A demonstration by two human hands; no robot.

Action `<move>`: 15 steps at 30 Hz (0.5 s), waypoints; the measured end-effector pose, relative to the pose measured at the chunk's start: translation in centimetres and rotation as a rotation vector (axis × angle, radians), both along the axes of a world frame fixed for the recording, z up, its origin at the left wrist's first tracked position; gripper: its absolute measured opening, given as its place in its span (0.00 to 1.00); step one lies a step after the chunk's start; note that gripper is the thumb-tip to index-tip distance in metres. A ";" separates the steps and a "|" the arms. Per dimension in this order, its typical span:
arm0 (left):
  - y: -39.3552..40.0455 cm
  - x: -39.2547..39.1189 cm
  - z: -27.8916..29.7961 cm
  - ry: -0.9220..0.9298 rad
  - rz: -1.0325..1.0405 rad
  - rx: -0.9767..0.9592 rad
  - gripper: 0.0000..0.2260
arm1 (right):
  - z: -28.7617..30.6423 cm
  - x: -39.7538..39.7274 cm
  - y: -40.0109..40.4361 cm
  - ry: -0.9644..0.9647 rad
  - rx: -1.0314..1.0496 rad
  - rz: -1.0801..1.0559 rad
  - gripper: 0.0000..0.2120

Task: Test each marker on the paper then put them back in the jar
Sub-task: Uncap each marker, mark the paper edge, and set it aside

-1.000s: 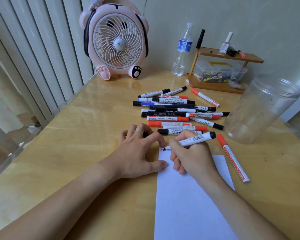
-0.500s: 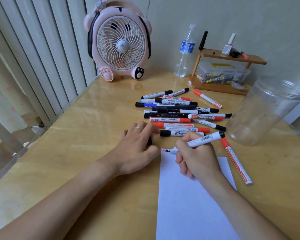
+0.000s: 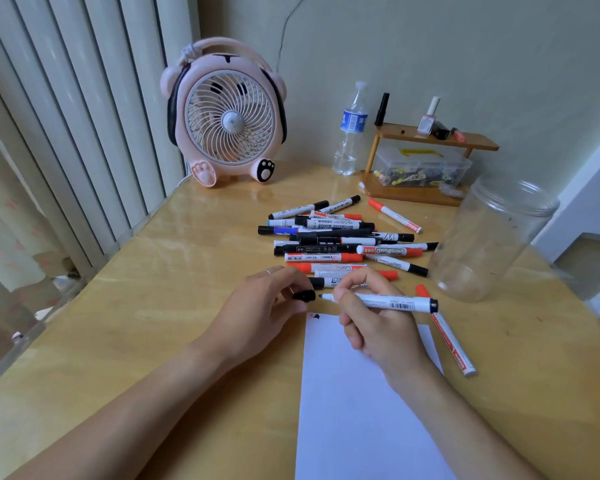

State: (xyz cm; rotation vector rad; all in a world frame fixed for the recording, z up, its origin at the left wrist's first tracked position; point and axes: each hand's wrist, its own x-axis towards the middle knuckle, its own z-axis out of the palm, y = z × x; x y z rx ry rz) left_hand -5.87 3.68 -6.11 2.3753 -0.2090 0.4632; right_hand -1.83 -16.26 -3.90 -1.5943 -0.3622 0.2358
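Note:
My right hand (image 3: 374,322) grips a white marker (image 3: 392,302) with a black end, held level above the top edge of the white paper (image 3: 357,410), its bare black tip pointing left. My left hand (image 3: 267,306) pinches the black cap (image 3: 305,295) a finger's width from that tip. Small black and red marks (image 3: 314,316) sit in the paper's top left corner. A pile of red, black and blue markers (image 3: 340,240) lies beyond my hands. The clear empty jar (image 3: 489,237) stands upright at the right. One red marker (image 3: 449,337) lies beside the paper.
A pink fan (image 3: 227,116) stands at the back of the wooden table (image 3: 153,306). A water bottle (image 3: 352,129) and a small wooden shelf (image 3: 426,161) with a plastic box and nail polish sit at the back right. Vertical blinds run along the left.
My right hand has lifted the marker off the paper's corner and turned it level. My left hand left the paper's edge and now holds the black cap up at the tip.

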 end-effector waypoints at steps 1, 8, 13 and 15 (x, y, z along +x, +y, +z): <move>-0.2 -0.1 0.0 -0.006 -0.016 0.005 0.09 | -0.1 0.0 0.0 -0.006 -0.004 0.005 0.06; -0.5 -0.1 0.0 -0.029 -0.059 0.044 0.09 | -0.2 0.2 -0.3 -0.015 -0.054 0.042 0.06; -0.7 -0.2 -0.1 -0.054 -0.106 0.047 0.09 | -0.2 -0.1 -0.3 0.025 -0.020 0.133 0.10; -0.5 -0.2 -0.1 -0.060 -0.098 0.043 0.09 | -0.2 0.0 -0.4 0.113 0.013 0.133 0.22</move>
